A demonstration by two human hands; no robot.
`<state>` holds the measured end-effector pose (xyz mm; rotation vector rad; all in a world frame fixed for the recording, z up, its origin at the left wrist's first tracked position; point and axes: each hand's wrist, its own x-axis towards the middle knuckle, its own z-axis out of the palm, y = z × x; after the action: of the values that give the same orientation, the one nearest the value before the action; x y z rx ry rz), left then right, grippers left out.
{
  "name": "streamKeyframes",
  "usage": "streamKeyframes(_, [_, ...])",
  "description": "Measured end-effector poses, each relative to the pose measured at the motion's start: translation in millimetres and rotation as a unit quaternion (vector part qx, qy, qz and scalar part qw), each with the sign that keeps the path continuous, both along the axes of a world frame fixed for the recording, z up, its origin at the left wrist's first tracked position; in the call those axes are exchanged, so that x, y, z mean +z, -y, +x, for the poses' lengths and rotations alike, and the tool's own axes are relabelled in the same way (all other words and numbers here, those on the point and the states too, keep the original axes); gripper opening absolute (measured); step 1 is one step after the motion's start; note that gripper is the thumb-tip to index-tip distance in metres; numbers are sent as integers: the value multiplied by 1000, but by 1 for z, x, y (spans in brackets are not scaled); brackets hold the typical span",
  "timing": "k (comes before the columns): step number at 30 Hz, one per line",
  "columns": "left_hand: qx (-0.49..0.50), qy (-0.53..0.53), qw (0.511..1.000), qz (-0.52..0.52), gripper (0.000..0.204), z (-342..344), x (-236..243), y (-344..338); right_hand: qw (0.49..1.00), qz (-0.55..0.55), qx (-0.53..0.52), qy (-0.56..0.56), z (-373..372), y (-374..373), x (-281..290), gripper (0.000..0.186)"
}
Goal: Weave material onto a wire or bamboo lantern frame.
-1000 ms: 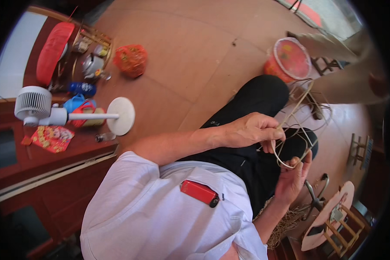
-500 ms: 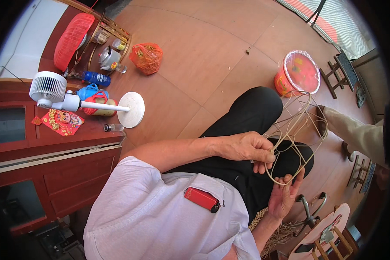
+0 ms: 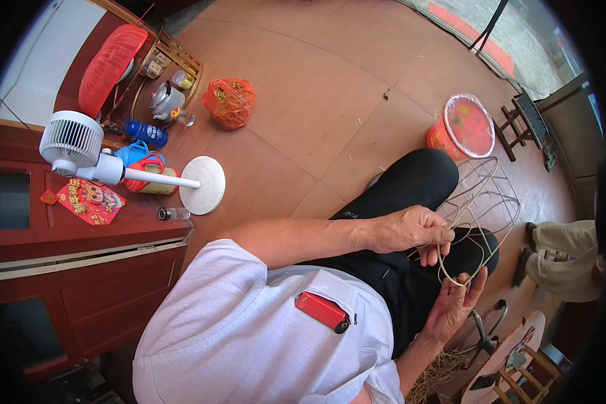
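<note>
- Grasping the thin pale frame (image 3: 476, 195) near one end with the left hand (image 3: 440, 245), between thumb and bent fingers; could slip if twisted, with so narrow a strand to pinch.
- Steadying the lower bend of the same loop with the thumb and fingertips of the right hand (image 3: 451, 308), otherwise spread; probably a light hold, easily lost under a sudden tug.
- Held out over the knees of the black trousers (image 3: 400, 192), with the far end pointing toward the red bucket (image 3: 444, 138); might swing or catch on cloth when turned.
- Could kink or crack at the loop if bent too sharply, or spring back if let go on one side.
- Might snag on the metal legs (image 3: 486, 330), or tangle with the loose strands (image 3: 434, 378), if lowered that way.
- Worth watching the small red box (image 3: 316, 308) in the shirt pocket (image 3: 337, 287): could slide out on leaning far forward.
</note>
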<state>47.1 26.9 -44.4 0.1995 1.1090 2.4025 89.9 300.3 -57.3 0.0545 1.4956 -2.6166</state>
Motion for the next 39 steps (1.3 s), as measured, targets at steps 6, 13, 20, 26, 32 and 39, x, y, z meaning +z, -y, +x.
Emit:
streamKeyframes(6, [-28, 13, 999, 28, 40, -8, -10, -9, 997, -54, -48, 31, -4, -14, -21, 64])
streamKeyframes(13, [-20, 13, 993, -116, 42, -13, -1, 35, 991, -39, -62, 112, -17, -6, -3, 37])
streamKeyframes(20, [-102, -17, 982, -156, 49, -39, 0, 39, 913, -10, -295, 282, 47, -139, -133, 32])
streamKeyframes(26, [-69, -18, 974, -216, 62, -50, 5, 47, 848, 115, -279, 436, 121, -159, -265, 28])
streamKeyframes(32, [22, 48, 973, -226, 52, -60, -5, 54, 828, 209, -206, 477, 122, -140, -345, 26])
streamKeyframes(39, [33, 76, 972, -222, 48, -61, -7, 57, 826, 367, -140, 404, 62, -123, -387, 56])
